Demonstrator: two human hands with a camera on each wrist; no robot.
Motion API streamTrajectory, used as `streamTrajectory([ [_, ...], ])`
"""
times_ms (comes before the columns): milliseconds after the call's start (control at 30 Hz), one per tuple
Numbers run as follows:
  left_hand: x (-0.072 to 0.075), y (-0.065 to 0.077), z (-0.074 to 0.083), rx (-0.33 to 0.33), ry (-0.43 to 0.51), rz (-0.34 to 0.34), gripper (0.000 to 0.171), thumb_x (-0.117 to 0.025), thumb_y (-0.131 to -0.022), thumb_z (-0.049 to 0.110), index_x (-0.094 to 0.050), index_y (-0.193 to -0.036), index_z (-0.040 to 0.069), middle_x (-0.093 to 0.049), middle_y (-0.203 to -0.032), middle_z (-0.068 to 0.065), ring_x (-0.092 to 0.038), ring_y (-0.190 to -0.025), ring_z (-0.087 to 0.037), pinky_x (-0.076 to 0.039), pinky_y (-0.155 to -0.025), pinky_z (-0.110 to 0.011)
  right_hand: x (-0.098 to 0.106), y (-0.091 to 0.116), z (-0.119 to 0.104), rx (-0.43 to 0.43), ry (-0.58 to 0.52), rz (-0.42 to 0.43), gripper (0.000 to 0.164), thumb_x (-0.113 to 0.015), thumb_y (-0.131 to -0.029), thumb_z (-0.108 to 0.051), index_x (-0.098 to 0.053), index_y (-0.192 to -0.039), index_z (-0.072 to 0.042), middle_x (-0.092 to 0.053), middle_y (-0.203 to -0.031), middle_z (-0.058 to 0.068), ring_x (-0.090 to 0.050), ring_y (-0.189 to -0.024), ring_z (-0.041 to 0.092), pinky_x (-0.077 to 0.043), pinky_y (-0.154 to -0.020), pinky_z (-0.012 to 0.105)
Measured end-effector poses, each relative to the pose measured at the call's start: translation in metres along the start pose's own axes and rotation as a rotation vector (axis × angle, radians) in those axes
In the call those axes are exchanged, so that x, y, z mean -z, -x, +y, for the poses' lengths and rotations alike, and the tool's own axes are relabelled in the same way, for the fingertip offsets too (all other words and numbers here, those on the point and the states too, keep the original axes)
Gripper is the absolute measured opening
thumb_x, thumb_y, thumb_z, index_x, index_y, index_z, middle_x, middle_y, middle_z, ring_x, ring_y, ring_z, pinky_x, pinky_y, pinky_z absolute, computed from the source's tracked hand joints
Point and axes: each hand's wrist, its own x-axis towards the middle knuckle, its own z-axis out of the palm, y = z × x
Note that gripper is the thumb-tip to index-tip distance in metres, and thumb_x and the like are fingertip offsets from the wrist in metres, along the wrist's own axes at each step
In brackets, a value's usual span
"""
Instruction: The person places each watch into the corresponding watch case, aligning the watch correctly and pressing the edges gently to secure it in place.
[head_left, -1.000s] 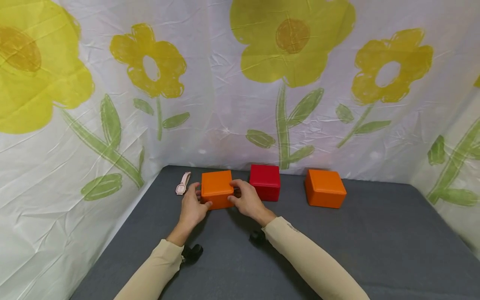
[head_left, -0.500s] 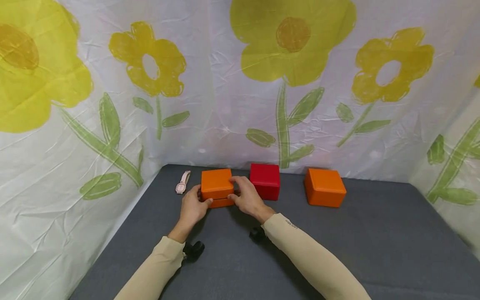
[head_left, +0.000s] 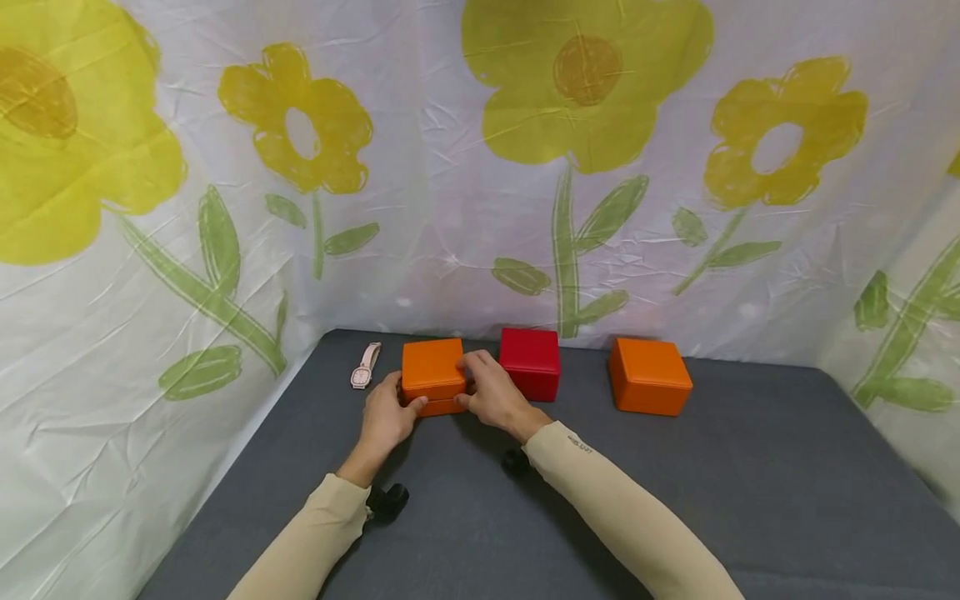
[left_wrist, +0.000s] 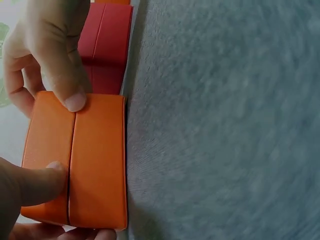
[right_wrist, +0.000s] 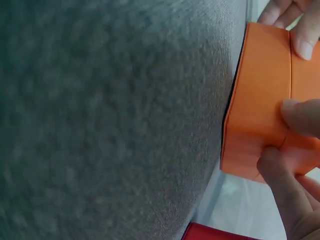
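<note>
In the head view, my left hand [head_left: 386, 415] grips the left side of an orange box [head_left: 433, 379]. Its thumb presses the front of the lid just above the seam, with the fingers along the side. My right hand [head_left: 497, 393] holds the same box at its right side, thumb at the seam on the front. Both wrist views show a thin dark line between the lid and base of the orange box [left_wrist: 97, 160], which sits on the dark cloth. A pink watch [head_left: 364, 367] lies to the left of the left hand.
A red box [head_left: 530, 364] stands just right of the gripped box, close behind my right hand. Farther right is a second orange box [head_left: 649, 377]. The grey tablecloth [head_left: 675, 492] spreads in front, and a flower-printed curtain [head_left: 442, 200] hangs behind the table.
Half a second ago the lid rose slightly at the front and the seam became visible; now the lid sits a little lower, seam still showing. Both hands have stayed nearly in place.
</note>
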Motion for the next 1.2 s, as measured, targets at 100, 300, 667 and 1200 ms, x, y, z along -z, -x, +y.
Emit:
streamTrajectory([
  [100, -0.002, 0.000, 0.000, -0.008, 0.001, 0.006, 0.058, -0.074, -0.084, 0.018, -0.049, -0.130, -0.007, -0.060, -0.112, -0.026, -0.058, -0.099, -0.039, -0.045, -0.087, -0.052, 0.001, 0.000, 0.000, 0.011, 0.011, 0.001, 0.045, -0.076, -0.083, -0.013, -0.051, -0.120, -0.007, -0.046, -0.124, 0.007, -0.060, -0.091, 0.016, -0.053, -0.077, 0.022],
  [300, -0.002, -0.001, 0.001, -0.007, 0.003, -0.005, 0.058, -0.073, -0.085, 0.018, -0.048, -0.131, -0.006, -0.060, -0.115, -0.024, -0.058, -0.100, -0.038, -0.045, -0.087, -0.052, 0.003, -0.002, -0.001, 0.042, 0.076, 0.006, 0.044, -0.076, -0.083, -0.014, -0.052, -0.119, -0.009, -0.043, -0.131, 0.006, -0.057, -0.096, 0.017, -0.052, -0.080, 0.023],
  [667, 0.001, -0.003, 0.004, 0.041, 0.011, -0.029, 0.066, -0.078, -0.080, 0.017, -0.045, -0.133, -0.002, -0.060, -0.118, -0.024, -0.058, -0.104, -0.038, -0.044, -0.090, -0.052, 0.009, -0.006, -0.001, 0.238, 0.288, -0.027, 0.038, -0.073, -0.086, -0.020, -0.054, -0.118, -0.014, -0.050, -0.125, 0.003, -0.059, -0.090, 0.016, -0.051, -0.085, 0.027],
  [1200, 0.001, -0.007, -0.001, 0.051, 0.072, 0.004, 0.076, -0.081, -0.075, 0.007, -0.039, -0.138, 0.015, -0.069, -0.100, -0.019, -0.064, -0.093, -0.033, -0.046, -0.084, -0.050, 0.017, -0.009, 0.004, 0.478, 0.435, -0.042, 0.036, -0.072, -0.086, -0.018, -0.056, -0.118, -0.012, -0.057, -0.121, 0.008, -0.059, -0.069, 0.014, -0.054, -0.074, 0.025],
])
